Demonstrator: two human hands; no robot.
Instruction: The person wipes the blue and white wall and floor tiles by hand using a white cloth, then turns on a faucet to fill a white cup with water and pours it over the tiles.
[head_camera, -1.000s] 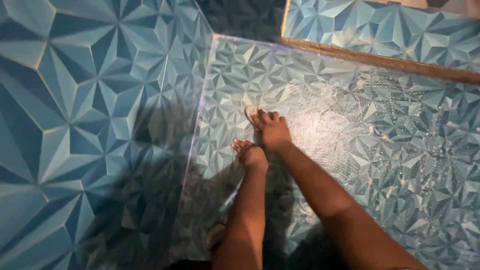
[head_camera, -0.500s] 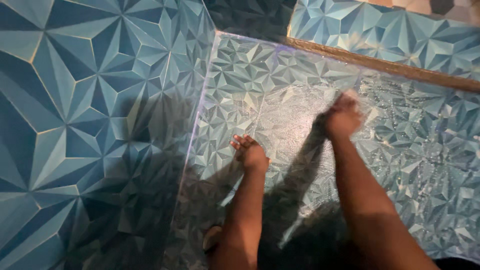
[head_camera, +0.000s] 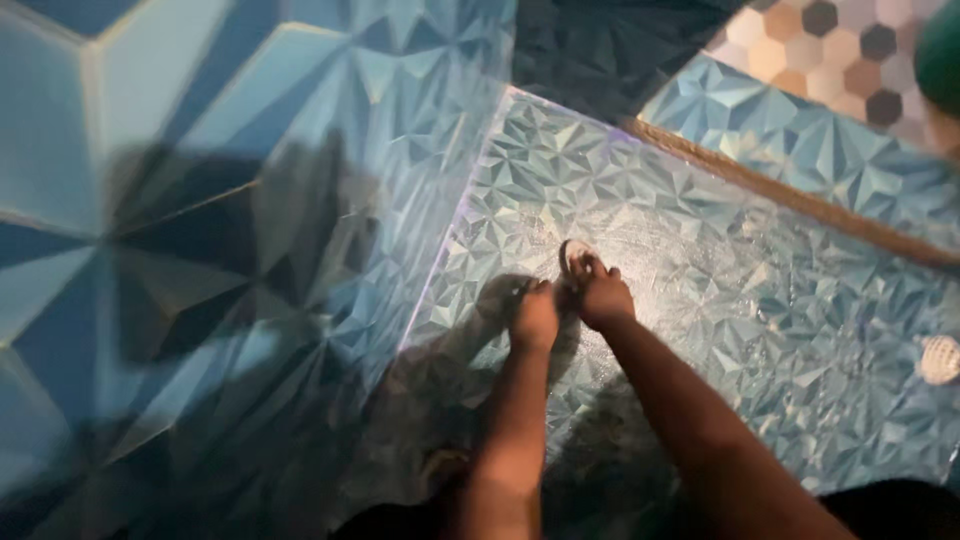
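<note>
On the wet blue geometric tiled floor (head_camera: 760, 330), near its left edge, we see a small pale scrubbing pad (head_camera: 574, 255) pressed flat under our right hand (head_camera: 602, 297), fingers closed down on it. Our left hand (head_camera: 535, 317) rests just beside it, touching the floor, fingers curled; whether it grips anything we cannot tell. Left stands a blue patterned wall (head_camera: 200, 200). Far right runs a brown strip (head_camera: 800, 200). A pale round drain (head_camera: 940, 359) lies well apart, right.
</note>
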